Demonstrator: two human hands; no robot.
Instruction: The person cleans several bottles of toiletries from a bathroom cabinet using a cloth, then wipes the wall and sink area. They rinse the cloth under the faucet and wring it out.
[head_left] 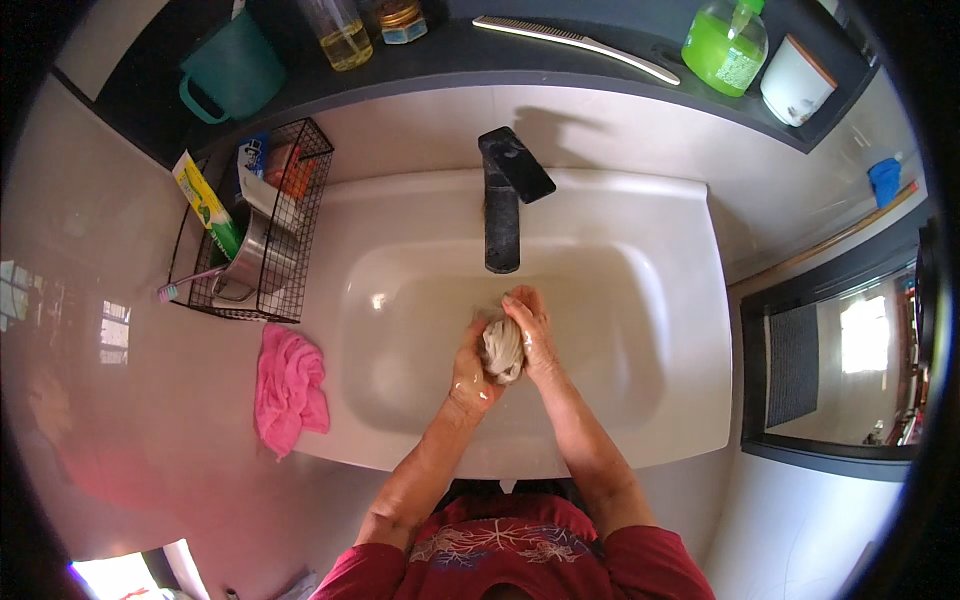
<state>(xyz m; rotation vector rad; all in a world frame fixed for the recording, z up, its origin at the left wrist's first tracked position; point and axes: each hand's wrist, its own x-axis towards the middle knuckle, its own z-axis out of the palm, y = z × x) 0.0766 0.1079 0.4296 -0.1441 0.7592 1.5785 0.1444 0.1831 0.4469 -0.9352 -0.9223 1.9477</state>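
Observation:
A bunched-up pale cloth (pixel 503 352) is squeezed between my two hands, over the basin of a white sink (pixel 400 300). My left hand (pixel 472 372) cups it from the left and below, with wet suds on the wrist. From the right, my right hand (pixel 532 328) presses on it, fingers curled over its far side; a little foam clings there too. Just beyond my hands is the spout of a black faucet (pixel 502 230), its lever turned to the right. Part of the cloth is covered by my fingers and palms.
A black wire basket (pixel 290 270) holding a toothpaste tube (pixel 207 205) and a metal cup (pixel 262 250) stands left of the sink. A pink towel (pixel 289 388) hangs below it. The dark shelf (pixel 440 75) above bears a teal mug (pixel 235 70), comb (pixel 575 42) and green soap bottle (pixel 722 50).

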